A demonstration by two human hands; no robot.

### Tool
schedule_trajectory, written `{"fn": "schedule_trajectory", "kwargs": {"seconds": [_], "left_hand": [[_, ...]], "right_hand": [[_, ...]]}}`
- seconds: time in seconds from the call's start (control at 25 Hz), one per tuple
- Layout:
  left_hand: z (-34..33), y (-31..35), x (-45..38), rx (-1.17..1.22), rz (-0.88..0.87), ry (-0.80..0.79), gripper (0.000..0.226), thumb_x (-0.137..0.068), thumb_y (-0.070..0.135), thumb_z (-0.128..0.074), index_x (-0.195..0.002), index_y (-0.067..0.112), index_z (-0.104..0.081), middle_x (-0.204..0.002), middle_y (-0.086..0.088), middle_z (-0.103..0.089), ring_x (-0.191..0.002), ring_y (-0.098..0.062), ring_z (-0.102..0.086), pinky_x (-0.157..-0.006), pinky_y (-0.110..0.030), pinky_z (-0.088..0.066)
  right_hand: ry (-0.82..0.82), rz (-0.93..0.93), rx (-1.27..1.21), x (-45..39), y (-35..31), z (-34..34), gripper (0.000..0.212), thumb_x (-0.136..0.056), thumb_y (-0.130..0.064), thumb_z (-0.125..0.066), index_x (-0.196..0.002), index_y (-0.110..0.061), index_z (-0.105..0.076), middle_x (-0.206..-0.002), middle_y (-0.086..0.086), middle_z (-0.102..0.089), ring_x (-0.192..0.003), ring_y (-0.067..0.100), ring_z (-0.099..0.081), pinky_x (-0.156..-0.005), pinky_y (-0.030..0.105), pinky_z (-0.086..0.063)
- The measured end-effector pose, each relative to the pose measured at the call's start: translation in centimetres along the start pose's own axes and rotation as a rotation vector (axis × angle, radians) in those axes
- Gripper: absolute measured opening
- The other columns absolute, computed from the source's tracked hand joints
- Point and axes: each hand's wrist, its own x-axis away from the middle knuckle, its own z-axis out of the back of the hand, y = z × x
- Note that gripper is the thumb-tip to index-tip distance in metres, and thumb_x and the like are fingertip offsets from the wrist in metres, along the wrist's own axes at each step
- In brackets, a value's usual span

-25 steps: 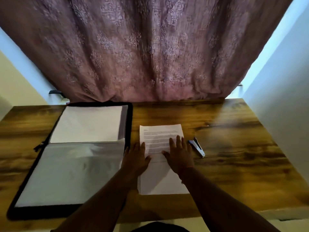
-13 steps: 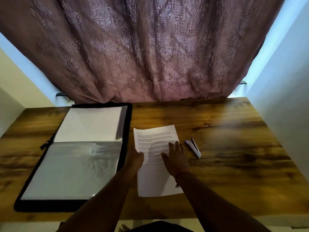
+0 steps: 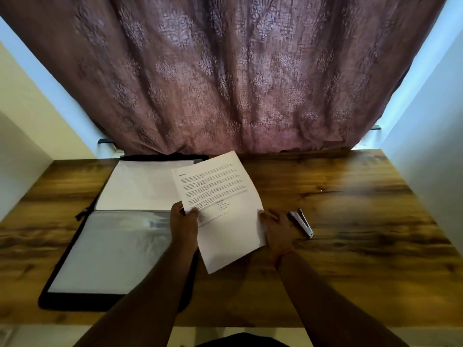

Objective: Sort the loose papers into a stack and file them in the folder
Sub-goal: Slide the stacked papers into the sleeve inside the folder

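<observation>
A white printed stack of papers (image 3: pixel 220 209) is lifted off the wooden table (image 3: pixel 350 221), tilted with its top leaning left over the folder. My left hand (image 3: pixel 184 221) pinches its left edge, thumb on the printed side. My right hand (image 3: pixel 276 230) holds the right edge, mostly behind the sheet. The black zip folder (image 3: pixel 107 246) lies open to the left, with a clear plastic sleeve on the near half and a white page on the far half.
A small stapler (image 3: pixel 302 222) lies on the table just right of my right hand. A patterned mauve curtain (image 3: pixel 225 83) hangs behind the table's far edge. Walls close in on both sides.
The papers lay flat on the table under both palms. Both hands have now gripped the edges, raised the stack and swung it left toward the folder.
</observation>
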Motion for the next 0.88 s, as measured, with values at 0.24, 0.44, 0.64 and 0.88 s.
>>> {"fn": "schedule_trajectory", "kwargs": {"seconds": [0.24,0.44,0.64,0.88], "left_hand": [[3.1,0.3,-2.6,0.068,0.071,0.057,0.024,-0.089,-0.003,-0.061,-0.112,0.003,-0.061,-0.102,-0.009,-0.069,-0.097,-0.029,-0.066,-0.081,-0.033,-0.051],[6.1,1.1,-3.8,0.143,0.124,-0.104,0.02,-0.093,-0.004,-0.057,-0.11,0.006,-0.058,-0.099,-0.008,-0.067,-0.101,-0.034,-0.064,-0.093,-0.049,-0.053],[9.1,2.4,-4.6,0.201,0.146,-0.227,0.02,-0.097,-0.002,-0.052,-0.114,0.008,-0.054,-0.1,-0.008,-0.066,-0.088,-0.025,-0.065,-0.066,-0.033,-0.053],[9.7,1.4,-5.6,0.093,0.193,-0.371,0.023,-0.1,0.006,-0.052,-0.121,0.012,-0.053,-0.113,-0.011,-0.067,-0.094,-0.023,-0.067,-0.067,-0.031,-0.054]], "right_hand": [[-0.046,-0.193,-0.413,1.6,-0.9,-2.8,0.04,-0.087,-0.017,-0.072,-0.123,-0.01,-0.057,-0.117,0.009,-0.064,-0.105,0.029,-0.06,-0.081,0.043,-0.055],[-0.126,-0.231,-0.557,4.8,0.4,-7.4,0.042,-0.087,-0.009,-0.07,-0.126,-0.015,-0.056,-0.119,0.013,-0.066,-0.112,0.035,-0.06,-0.093,0.055,-0.052],[-0.025,-0.324,-0.523,6.8,1.7,-10.2,0.047,-0.083,-0.011,-0.074,-0.126,-0.013,-0.055,-0.126,0.016,-0.061,-0.115,0.038,-0.056,-0.097,0.06,-0.048],[-0.008,-0.143,-0.205,9.1,2.4,-11.5,0.023,-0.089,-0.026,-0.071,-0.11,-0.023,-0.061,-0.12,0.012,-0.065,-0.109,0.035,-0.06,-0.097,0.06,-0.048]]}}
